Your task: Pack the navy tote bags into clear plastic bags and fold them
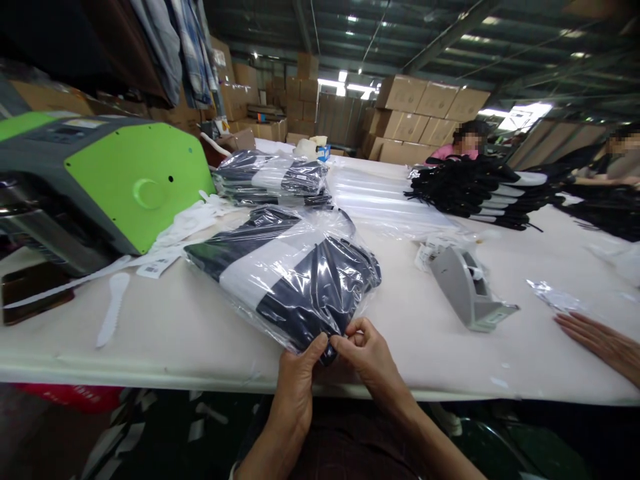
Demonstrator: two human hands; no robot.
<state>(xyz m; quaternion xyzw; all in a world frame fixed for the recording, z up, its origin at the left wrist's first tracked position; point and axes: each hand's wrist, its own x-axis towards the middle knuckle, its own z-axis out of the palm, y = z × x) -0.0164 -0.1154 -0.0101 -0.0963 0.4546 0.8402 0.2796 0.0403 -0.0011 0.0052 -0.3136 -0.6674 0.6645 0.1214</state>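
Note:
A folded dark garment with a light grey band lies in a clear plastic bag [295,267], its near corner at the table's front edge. My left hand [300,370] grips that corner, thumb on top and the other fingers hidden underneath. Beside it, my right hand [367,347] pinches the plastic at the same corner, fingers curled. The two thumbs nearly meet there. Behind the bag stands a stack of similar bagged garments [275,175]. To the right sits a grey tape dispenser [467,287].
A green and grey machine [145,180] stands at the left, with a label strip [155,267] and a phone [35,293] nearby. Clear plastic bags [380,197] and piled black garments [480,190] lie farther back. Another person's hand [600,340] rests on the table [200,333] at right.

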